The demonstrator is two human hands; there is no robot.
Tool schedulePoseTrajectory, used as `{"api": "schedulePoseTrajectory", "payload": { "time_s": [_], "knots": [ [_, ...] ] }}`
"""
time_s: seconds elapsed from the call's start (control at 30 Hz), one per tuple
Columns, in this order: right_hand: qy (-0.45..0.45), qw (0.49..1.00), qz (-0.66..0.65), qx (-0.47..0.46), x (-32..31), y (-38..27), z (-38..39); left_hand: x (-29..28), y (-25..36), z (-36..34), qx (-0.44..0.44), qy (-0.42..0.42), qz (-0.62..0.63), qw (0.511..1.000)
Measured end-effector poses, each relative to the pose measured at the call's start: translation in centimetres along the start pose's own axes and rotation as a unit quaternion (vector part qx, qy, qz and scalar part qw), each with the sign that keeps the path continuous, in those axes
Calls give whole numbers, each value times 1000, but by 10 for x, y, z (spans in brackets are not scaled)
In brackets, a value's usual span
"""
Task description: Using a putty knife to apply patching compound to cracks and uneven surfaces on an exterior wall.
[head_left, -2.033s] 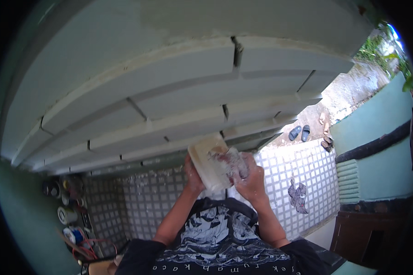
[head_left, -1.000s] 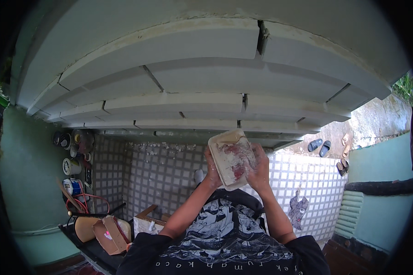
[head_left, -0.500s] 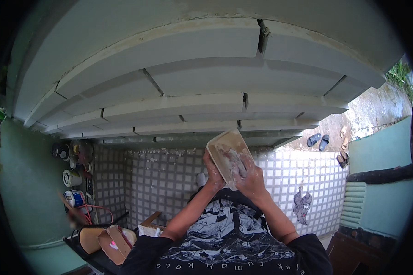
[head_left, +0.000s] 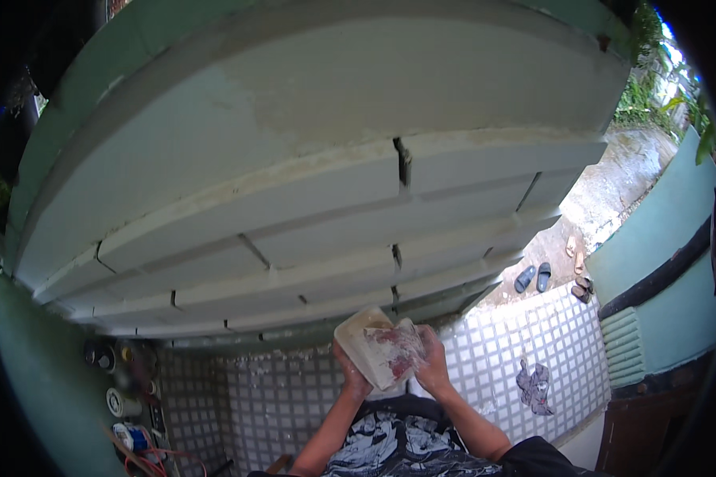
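My left hand [head_left: 350,366] grips the left side of a shallow cream plastic tray [head_left: 352,334] low in the middle of the picture. My right hand [head_left: 428,362] is closed on a flat, white-smeared item [head_left: 391,346] with dark red patches, lying across the tray's right part; its exact kind is hard to make out. Above the tray rises a white-painted wall [head_left: 310,79] with stepped horizontal bands [head_left: 326,183] and several dark cracks across them, the biggest [head_left: 402,163] near the middle.
A tiled floor [head_left: 485,366] lies below, with a crumpled cloth [head_left: 534,389], several sandals [head_left: 542,277] at the right by a concrete path [head_left: 628,159]. Cans and tubs [head_left: 122,402], with a red hose [head_left: 163,455], line the left wall [head_left: 40,366]. A green low wall [head_left: 660,310] stands right.
Since half a second ago the view has tilted up the wall, so tray and hands appear lower. The item in my right hand shows broader and flatter over the tray than before.
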State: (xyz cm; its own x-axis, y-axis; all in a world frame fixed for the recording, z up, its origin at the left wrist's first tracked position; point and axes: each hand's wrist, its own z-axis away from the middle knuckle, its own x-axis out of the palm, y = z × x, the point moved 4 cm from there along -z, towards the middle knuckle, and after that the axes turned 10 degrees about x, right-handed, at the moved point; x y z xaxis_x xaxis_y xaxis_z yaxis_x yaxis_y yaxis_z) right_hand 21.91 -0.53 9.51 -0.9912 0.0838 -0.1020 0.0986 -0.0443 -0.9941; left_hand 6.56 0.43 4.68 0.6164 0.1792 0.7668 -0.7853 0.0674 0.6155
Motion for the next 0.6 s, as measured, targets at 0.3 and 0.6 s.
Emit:
{"api": "schedulePoseTrajectory", "payload": {
  "time_s": [0.3, 0.6],
  "knots": [
    [-62, 898, -423, 103, -16, 7, -11, -27, 6, 3, -10, 37, 21, 999],
    [-112, 893, -429, 79, -36, 5, -26, -73, 3, 24, 14, 81, 49, 995]
  ]
}}
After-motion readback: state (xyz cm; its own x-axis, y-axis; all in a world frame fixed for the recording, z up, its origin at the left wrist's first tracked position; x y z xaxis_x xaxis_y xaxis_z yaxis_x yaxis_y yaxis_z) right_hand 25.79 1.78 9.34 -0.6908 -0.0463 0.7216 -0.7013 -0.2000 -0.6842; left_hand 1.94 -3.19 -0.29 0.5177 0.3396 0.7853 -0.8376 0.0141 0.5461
